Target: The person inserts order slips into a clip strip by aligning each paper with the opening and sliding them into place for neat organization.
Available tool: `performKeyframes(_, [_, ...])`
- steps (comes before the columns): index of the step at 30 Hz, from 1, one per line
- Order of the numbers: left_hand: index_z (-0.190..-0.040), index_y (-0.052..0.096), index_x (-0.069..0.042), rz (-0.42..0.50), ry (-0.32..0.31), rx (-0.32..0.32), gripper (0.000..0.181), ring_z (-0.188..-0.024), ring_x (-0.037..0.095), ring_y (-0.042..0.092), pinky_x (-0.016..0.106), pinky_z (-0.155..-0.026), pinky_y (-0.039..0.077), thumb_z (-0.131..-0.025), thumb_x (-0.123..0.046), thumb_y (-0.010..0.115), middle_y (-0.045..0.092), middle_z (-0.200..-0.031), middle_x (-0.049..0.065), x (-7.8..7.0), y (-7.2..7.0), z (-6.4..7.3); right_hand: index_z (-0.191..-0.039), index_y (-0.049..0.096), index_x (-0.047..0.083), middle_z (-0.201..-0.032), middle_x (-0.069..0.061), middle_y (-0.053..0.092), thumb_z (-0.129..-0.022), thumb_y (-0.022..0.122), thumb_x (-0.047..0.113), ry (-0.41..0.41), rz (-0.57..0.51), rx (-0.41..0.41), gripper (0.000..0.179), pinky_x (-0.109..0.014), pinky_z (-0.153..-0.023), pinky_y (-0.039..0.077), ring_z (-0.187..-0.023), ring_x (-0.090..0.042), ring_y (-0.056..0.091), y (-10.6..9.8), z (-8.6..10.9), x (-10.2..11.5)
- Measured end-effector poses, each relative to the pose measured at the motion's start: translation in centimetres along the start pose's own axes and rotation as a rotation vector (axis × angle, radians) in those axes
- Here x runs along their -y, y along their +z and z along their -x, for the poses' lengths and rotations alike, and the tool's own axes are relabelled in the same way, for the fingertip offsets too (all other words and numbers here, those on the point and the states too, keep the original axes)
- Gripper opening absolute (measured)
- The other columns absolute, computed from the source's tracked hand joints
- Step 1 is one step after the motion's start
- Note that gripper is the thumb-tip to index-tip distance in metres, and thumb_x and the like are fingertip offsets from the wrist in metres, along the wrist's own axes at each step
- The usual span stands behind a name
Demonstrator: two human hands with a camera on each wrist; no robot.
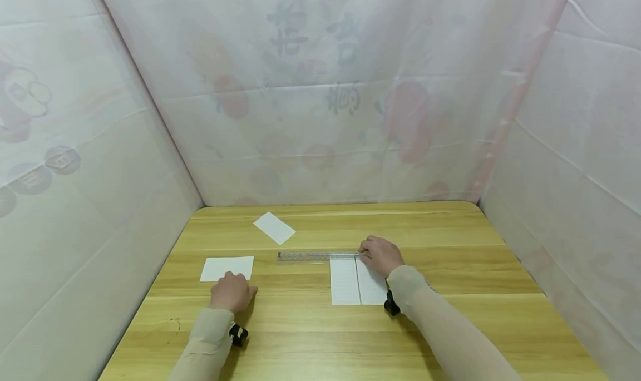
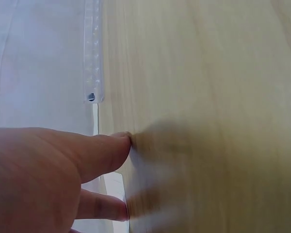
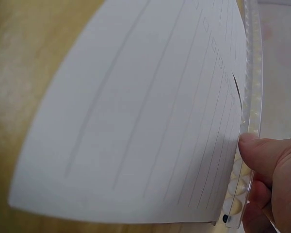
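My right hand (image 1: pixel 381 256) pinches the right end of a clear plastic strip (image 1: pixel 302 256) with a row of round loops along it. In the right wrist view the thumb lies on the strip and the other fingers curl behind it. The strip runs along the far edge of two lined white sheets, a left sheet (image 1: pixel 344 281) and a right sheet (image 1: pixel 371 287), side by side; my hand covers part of the right one. My left hand (image 1: pixel 232 292) is low over the table, fingertips at the near edge of a white card (image 1: pixel 227 268), thumb extended.
Another white card (image 1: pixel 274 228) lies slanted farther back on the wooden table (image 1: pixel 300 342). Pale printed cloth walls (image 1: pixel 320 119) enclose the table at the back and both sides. A small black wrist camera (image 1: pixel 238 335) sits on the left wrist.
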State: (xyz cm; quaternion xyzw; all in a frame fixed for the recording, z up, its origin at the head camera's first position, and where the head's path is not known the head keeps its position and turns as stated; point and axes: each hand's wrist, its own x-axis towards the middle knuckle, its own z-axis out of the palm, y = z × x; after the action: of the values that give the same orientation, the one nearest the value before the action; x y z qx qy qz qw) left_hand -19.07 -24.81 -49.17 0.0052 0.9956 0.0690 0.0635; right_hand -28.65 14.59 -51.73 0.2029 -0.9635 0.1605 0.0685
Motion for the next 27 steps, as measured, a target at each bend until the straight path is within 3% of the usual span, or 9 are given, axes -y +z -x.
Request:
performKeyframes(13, [-0.079, 0.056, 0.003, -0.005, 0.066, -0.038, 0.042, -0.071, 0.035, 0.054, 0.049, -0.058, 0.048, -0.092, -0.036, 0.062, 0.048, -0.079, 0.020, -0.2, 0.1, 1.3, -0.094, 0.073, 0.022, -0.090, 0.009, 0.061, -0.086, 0.073, 0.021, -0.004, 0.010, -0.003, 0.008, -0.037, -0.077, 0.052, -0.084, -0.013, 0.061, 0.1, 0.0, 0.1])
performKeyframes(20, [-0.066, 0.053, -0.001, 0.083, 0.125, -0.064, 0.036, -0.064, 0.028, 0.050, 0.047, -0.059, 0.048, -0.089, -0.028, 0.063, 0.050, -0.073, 0.017, -0.5, 0.0, 2.0, -0.094, 0.073, 0.021, -0.091, 0.008, 0.061, -0.086, 0.073, 0.019, 0.001, 0.005, -0.001, 0.008, -0.038, -0.079, 0.052, -0.086, -0.015, 0.061, 0.0, 0.0, 0.1])
performKeyframes(27, [-0.077, 0.061, 0.007, 0.142, 0.097, -0.089, 0.036, -0.067, 0.023, 0.051, 0.043, -0.065, 0.049, -0.091, -0.026, 0.064, 0.052, -0.080, 0.015, -0.4, 0.5, 1.7, -0.093, 0.073, 0.022, -0.091, 0.008, 0.061, -0.085, 0.073, 0.020, 0.003, -0.002, 0.005, 0.008, -0.038, -0.079, 0.052, -0.086, -0.014, 0.061, 0.1, 0.0, 0.0])
